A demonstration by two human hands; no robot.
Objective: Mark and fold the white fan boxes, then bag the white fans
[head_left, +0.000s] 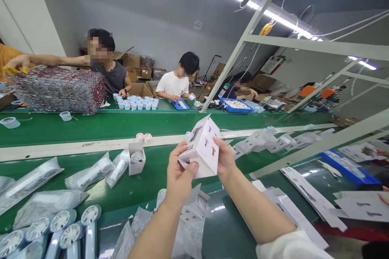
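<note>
A white printed carton [204, 149] is held up before me between both hands, over the front edge of the green belt. My left hand [181, 170] grips its lower left end, thumb pressed on the near flap. My right hand [225, 157] closes on its right side. Small pictures of a handheld device show on its faces; whatever is inside stays hidden. Left of it, an open white box [136, 161] with a grey-white item in it stands on the belt. Below my wrists lie clear plastic bags and another printed carton [194, 206].
Light-blue handheld fans [90, 215] lie at front left, near several bagged ones [91, 172]. Flat cartons [310, 194] are at right beside a blue tray [349, 166]. A slanted metal frame [240, 52] rises at right. Co-workers sit across the belt near light-blue cups [138, 103].
</note>
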